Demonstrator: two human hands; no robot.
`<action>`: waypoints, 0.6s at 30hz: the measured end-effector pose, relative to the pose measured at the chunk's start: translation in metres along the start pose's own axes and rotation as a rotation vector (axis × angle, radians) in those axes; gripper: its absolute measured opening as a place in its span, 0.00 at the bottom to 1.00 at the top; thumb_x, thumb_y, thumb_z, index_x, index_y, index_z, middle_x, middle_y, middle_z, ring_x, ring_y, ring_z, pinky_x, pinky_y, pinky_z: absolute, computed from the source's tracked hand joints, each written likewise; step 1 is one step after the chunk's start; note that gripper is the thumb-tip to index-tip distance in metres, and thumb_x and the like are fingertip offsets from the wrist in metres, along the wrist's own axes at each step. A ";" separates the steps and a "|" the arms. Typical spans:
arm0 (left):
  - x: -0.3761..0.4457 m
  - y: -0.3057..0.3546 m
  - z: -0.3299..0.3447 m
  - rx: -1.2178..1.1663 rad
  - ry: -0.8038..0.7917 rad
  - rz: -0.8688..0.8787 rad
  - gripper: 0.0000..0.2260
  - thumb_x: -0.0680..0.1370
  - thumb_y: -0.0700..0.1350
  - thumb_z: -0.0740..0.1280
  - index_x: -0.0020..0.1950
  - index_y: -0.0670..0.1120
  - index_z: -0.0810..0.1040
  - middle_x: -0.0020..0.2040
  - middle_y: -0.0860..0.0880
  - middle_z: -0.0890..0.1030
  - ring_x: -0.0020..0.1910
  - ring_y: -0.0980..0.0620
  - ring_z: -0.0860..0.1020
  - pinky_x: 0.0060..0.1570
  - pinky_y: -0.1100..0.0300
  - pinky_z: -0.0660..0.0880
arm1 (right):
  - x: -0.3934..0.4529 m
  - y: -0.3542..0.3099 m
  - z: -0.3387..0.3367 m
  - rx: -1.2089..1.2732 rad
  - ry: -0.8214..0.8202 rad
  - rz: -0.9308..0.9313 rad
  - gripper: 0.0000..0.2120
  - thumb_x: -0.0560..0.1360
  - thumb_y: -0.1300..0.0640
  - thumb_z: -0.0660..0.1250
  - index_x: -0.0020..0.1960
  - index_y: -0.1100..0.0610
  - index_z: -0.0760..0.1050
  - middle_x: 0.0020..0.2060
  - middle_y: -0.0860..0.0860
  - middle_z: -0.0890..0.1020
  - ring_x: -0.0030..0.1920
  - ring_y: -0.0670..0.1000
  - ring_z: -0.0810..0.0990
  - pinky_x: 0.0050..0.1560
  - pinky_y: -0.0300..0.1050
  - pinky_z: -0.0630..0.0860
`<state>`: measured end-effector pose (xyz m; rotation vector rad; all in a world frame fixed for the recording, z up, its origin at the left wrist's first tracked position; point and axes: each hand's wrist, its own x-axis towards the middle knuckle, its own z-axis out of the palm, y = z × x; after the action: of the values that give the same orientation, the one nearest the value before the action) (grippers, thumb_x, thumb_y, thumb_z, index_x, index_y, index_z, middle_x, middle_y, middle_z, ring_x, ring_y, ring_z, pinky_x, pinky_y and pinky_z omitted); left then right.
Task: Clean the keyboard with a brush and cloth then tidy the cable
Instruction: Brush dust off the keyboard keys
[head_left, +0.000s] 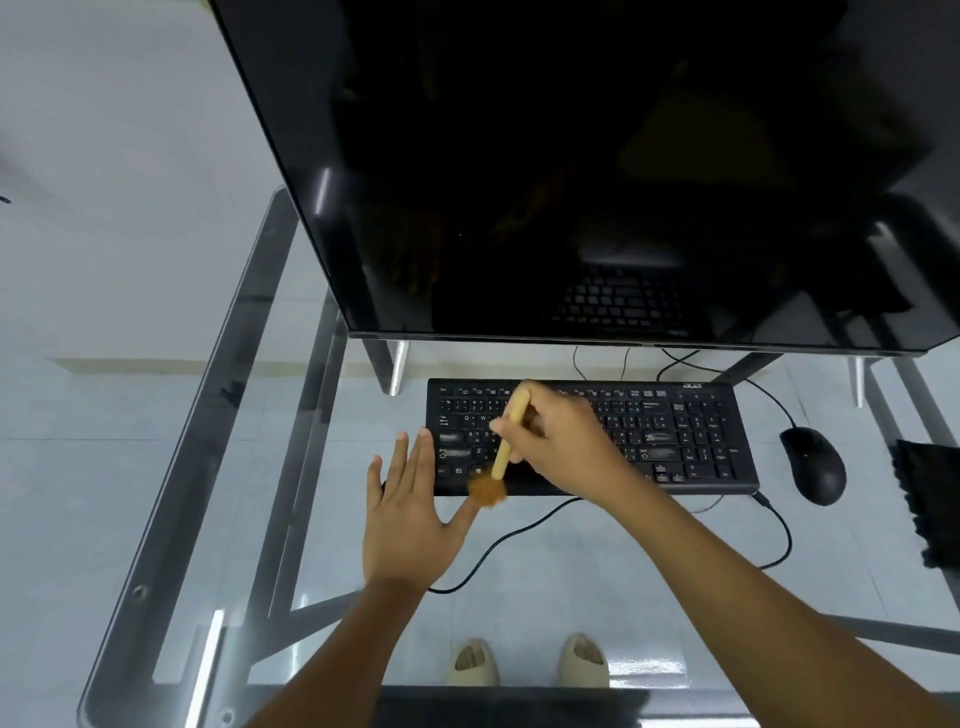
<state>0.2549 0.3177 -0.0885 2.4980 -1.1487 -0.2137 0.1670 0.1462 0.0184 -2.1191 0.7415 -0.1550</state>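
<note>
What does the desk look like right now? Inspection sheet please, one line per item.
Surface: glass desk on a metal frame.
Job's things: black keyboard; brush with bristles at the keyboard's front left edge; dark cloth at the right edge.
Clutter: black mouse right of the keyboard.
Grips: right hand holds the brush handle; left hand open, flat by the keyboard's left end.
Cables: loose black cable looping across the desk front.
Surroundings: dark monitor; tiled floor below.

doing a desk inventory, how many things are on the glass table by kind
monitor: 1
keyboard: 1
mouse: 1
cloth: 1
brush: 1, held in the right hand over the keyboard
total: 5
</note>
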 end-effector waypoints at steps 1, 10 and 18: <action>0.000 0.000 0.000 -0.001 -0.001 0.004 0.40 0.76 0.70 0.55 0.78 0.44 0.55 0.77 0.49 0.60 0.78 0.53 0.49 0.75 0.47 0.46 | 0.003 0.004 -0.001 -0.081 0.078 -0.026 0.09 0.77 0.52 0.66 0.42 0.55 0.72 0.32 0.48 0.80 0.29 0.41 0.78 0.27 0.35 0.73; -0.001 0.002 -0.002 -0.012 -0.009 -0.002 0.42 0.75 0.72 0.55 0.78 0.44 0.56 0.77 0.50 0.59 0.78 0.53 0.48 0.75 0.46 0.47 | 0.013 0.000 0.005 -0.076 0.062 -0.012 0.10 0.76 0.50 0.67 0.41 0.55 0.71 0.31 0.51 0.81 0.30 0.48 0.81 0.32 0.49 0.79; -0.001 -0.001 0.000 -0.015 0.021 0.006 0.42 0.74 0.71 0.57 0.77 0.44 0.57 0.77 0.49 0.61 0.78 0.53 0.50 0.75 0.46 0.47 | 0.029 0.000 -0.007 -0.039 0.009 -0.008 0.09 0.78 0.53 0.66 0.43 0.57 0.71 0.33 0.51 0.80 0.30 0.45 0.80 0.29 0.44 0.78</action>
<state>0.2545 0.3189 -0.0891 2.4774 -1.1423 -0.1933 0.1881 0.1252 0.0182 -2.1599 0.7467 -0.1554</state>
